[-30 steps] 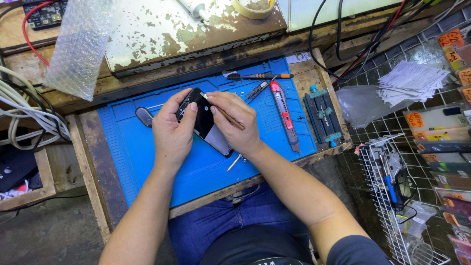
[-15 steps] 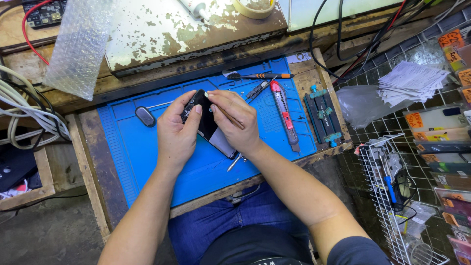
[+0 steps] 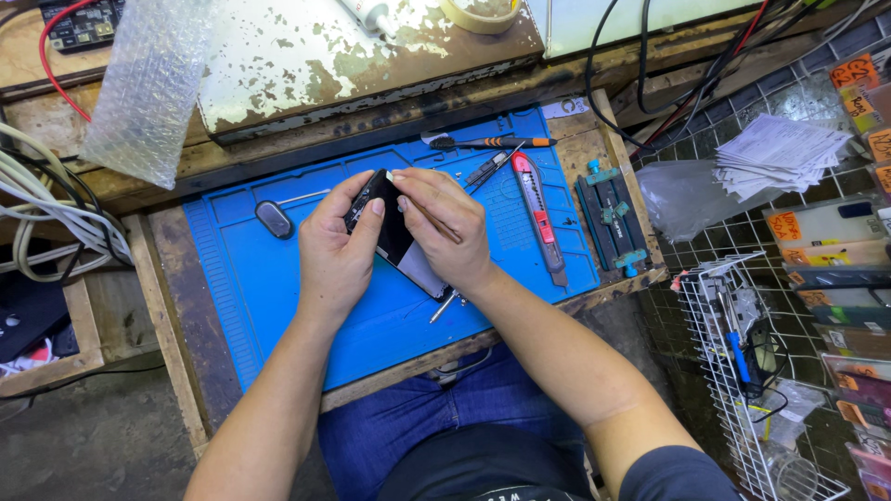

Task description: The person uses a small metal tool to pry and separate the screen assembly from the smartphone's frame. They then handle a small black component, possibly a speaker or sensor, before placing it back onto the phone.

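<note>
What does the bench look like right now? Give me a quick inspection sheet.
Surface: blue work mat on a worn wooden bench.
Job's things: dark phone held over the mat by both hands.
Clutter: red utility knife, screwdriver, blue clamp jig, bubble wrap.
Grippers: left hand grips the phone; right hand pinches its top end.
Cables: white bundle at left, black leads above.
Surroundings: wire rack, paper stack.

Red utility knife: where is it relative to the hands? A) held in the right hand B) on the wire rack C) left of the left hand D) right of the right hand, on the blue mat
D: the red utility knife lies flat on the blue mat, just right of the right hand, untouched; both hands hold the dark phone.
</note>
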